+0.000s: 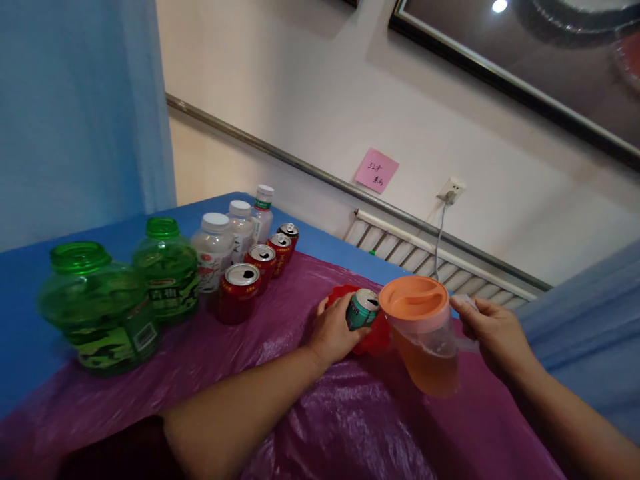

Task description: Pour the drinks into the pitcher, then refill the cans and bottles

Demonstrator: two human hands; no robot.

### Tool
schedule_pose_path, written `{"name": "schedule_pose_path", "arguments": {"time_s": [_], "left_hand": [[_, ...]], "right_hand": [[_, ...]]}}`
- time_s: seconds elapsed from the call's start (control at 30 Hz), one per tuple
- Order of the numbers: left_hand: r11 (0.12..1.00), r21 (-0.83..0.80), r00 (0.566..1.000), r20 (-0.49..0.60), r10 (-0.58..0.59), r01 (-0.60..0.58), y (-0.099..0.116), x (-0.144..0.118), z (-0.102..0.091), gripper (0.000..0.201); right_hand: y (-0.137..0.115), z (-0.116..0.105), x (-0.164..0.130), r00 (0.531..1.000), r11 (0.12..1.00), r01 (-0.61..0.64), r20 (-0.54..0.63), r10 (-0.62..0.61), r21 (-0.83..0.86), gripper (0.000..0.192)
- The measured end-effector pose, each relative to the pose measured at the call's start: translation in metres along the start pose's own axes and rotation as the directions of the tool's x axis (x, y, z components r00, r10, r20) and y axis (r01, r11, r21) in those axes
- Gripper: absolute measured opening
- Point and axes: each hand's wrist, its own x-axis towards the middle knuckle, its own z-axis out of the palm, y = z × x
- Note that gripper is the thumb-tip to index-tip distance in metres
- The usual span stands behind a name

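**Can and jug both in hand, nothing pouring**

The person's left hand [336,331] is wrapped around a small green can [362,310], fingers curled about its side; the can stands or tilts slightly over a red dish [373,337] on the purple plastic sheet [320,413]. Its tab end looks open, though the blur makes this uncertain. Just beside it, at 3 o'clock, the right hand [493,333] grips the handle of a clear jug [425,337] with an orange lid; the jug leans toward the can and is roughly half full of orange drink.

Judging from how things lie, the work is in its middle stretch: the jug already holds liquid, yet no stream passes between can and jug at this moment.

At 10 o'clock from the hands, well apart, four red cans [241,292] stand in a row with their tabs open. Behind them are three white-capped bottles [214,250], and at 9 o'clock two big green jars [100,307] with lids on. The table's blue cloth [20,320] shows around the sheet.
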Motion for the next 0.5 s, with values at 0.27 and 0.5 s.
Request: {"name": "schedule_pose_path", "arguments": {"time_s": [0.27,0.5], "left_hand": [[1.0,-0.008,1.0,0.015,-0.018,0.018,0.0031,-0.001,-0.0015,0.067],[1.0,-0.02,1.0,0.01,-0.004,0.005,0.0034,-0.0008,-0.0016,0.064]], "right_hand": [[-0.0037,-0.0006,-0.0014,1.0,0.997,0.002,0.004,-0.002,-0.071,0.06],[0.0026,-0.0008,-0.0006,1.0,0.999,-0.023,0.004,0.023,-0.03,0.058]]}}
